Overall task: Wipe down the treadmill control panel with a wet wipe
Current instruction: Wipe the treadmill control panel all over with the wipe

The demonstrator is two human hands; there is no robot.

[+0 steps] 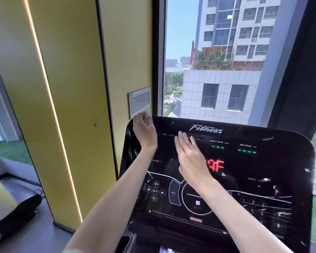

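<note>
Black control panel [266, 167] under right hand [191, 157]

Blurred wet wipe [148, 113] mostly hidden behind left hand [144, 133], red readout [216, 166] partly covered by right hand [190, 157], small print [181, 217] unreadable.

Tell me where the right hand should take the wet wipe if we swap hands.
Probably pinch the free white corner of the wet wipe poking above the left hand, coming from the right over the top edge of the control panel; the left hand covers the rest. The right hand lies flat nearby.

Black control panel [285, 168] (white markings, red and green lights), white wipe [147, 113], yellow wall [71, 70]
</note>
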